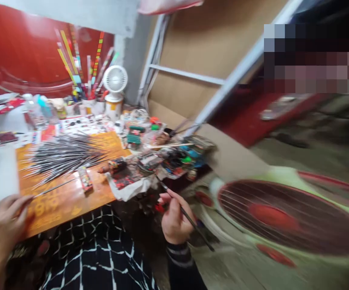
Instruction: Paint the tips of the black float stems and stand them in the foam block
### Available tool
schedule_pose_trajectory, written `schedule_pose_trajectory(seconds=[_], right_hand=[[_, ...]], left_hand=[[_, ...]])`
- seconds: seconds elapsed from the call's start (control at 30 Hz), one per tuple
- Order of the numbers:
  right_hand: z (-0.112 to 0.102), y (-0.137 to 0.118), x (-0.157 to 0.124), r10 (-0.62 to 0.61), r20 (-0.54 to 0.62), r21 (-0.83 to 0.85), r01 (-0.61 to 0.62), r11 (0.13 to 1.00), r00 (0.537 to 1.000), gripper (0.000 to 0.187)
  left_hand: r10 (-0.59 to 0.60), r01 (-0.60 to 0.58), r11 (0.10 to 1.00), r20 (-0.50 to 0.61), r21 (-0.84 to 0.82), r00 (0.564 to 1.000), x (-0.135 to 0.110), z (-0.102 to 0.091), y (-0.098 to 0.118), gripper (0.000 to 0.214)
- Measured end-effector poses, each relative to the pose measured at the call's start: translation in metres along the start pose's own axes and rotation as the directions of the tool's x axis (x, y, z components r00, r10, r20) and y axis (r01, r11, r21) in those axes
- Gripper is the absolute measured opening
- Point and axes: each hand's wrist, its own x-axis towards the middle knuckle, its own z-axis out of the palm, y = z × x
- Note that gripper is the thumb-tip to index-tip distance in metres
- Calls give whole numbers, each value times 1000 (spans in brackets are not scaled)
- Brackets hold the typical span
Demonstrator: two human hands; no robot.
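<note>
My left hand (11, 221) is closed around one end of a thin grey rod (55, 187), at the left edge of the orange board (65, 209). A heap of similar slender, pointed rods (65, 155) lies on that board, just beyond the held one. In my right hand (176, 219) is a thin dark paintbrush (189, 219), pinched between thumb and fingers. Its tip points toward a paint-stained sheet (129, 179) with dark clutter on it. A small red and white box (85, 179) rests on the board between the hands.
A white fan (115, 79) stands at the back beside upright coloured sticks (85, 68). Bottles and jars line the rear. To my right is a large green fan (262, 213) with a dark grille. Another person, blurred out, is at the upper right.
</note>
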Motion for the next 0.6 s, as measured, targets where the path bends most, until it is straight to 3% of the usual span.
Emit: schedule_pose_trajectory(seconds=[0.1, 0.2, 0.37, 0.6], right_hand=[[13, -4, -24, -65, 141, -2, 66, 998, 988, 29], [26, -12, -41, -144, 242, 35, 140, 990, 960, 24], [46, -23, -59, -275, 342, 130, 245, 961, 898, 29], [67, -35, -76, -326, 434, 222, 251, 942, 840, 32]], left_hand=[[-2, -2, 998, 60, 66, 998, -14, -1, -17, 18], [-8, 2, 998, 87, 67, 996, -20, -1, -18, 19], [-23, 16, 998, 125, 59, 992, -26, -3, -17, 19], [-28, 21, 998, 118, 55, 993, -24, -2, -17, 18]])
